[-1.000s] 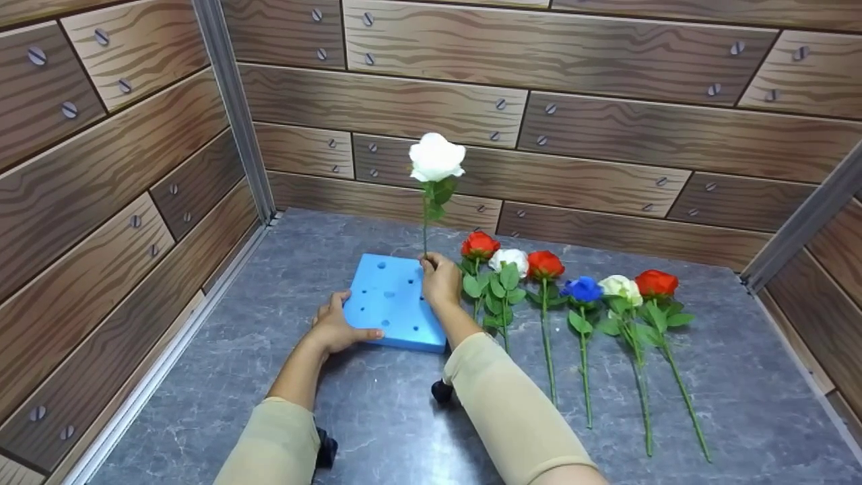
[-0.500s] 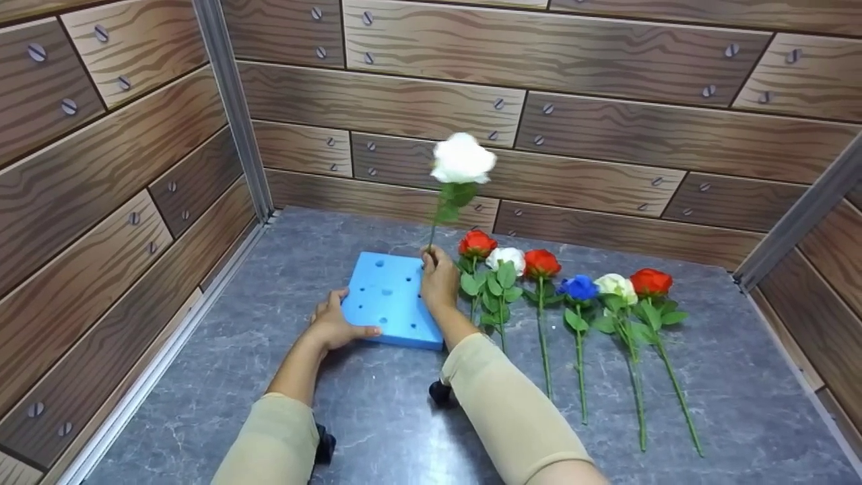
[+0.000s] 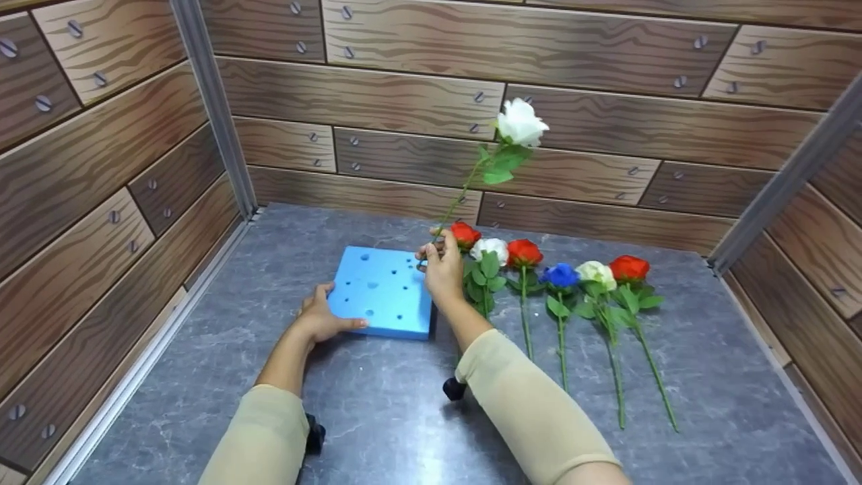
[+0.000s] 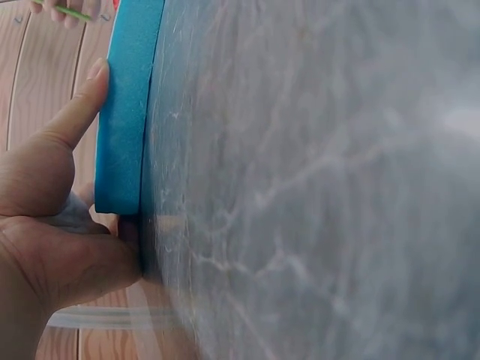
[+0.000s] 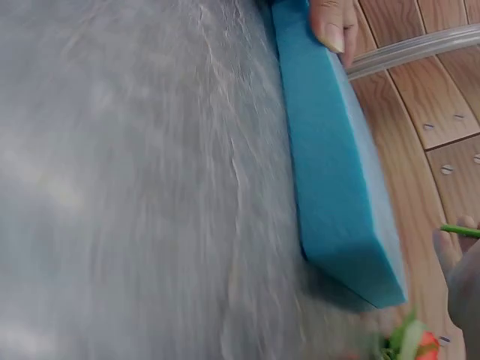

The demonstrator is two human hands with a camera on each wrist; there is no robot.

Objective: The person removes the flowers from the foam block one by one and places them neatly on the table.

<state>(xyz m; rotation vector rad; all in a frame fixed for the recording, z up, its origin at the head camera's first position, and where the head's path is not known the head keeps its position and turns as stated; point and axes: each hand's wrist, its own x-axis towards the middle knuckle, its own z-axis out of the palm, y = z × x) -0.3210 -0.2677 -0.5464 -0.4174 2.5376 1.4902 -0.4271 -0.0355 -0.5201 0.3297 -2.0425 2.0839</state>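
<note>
My right hand (image 3: 444, 269) pinches a white artificial rose (image 3: 522, 124) low on its stem, above the right back part of a blue foam block (image 3: 380, 289). The rose leans to the right, its bloom high against the back wall. In the right wrist view a short piece of green stem (image 5: 459, 231) shows at the fingers. My left hand (image 3: 318, 322) holds the block by its front left corner, thumb on the front edge and fingers along the left side. Small holes and larger dents mark the block's top. It lies flat on the table.
Several artificial roses lie side by side to the right: a red rose (image 3: 465, 234), a white rose (image 3: 490, 250), another red rose (image 3: 524, 252), a blue rose (image 3: 560, 275), a cream rose (image 3: 597, 274) and a red rose (image 3: 630, 267). Wood-patterned walls enclose the grey table (image 3: 377, 417).
The held rose has tipped from nearly upright to a clear rightward lean, and my right hand has turned with its fingers lifted. My left hand stays at the block's corner.
</note>
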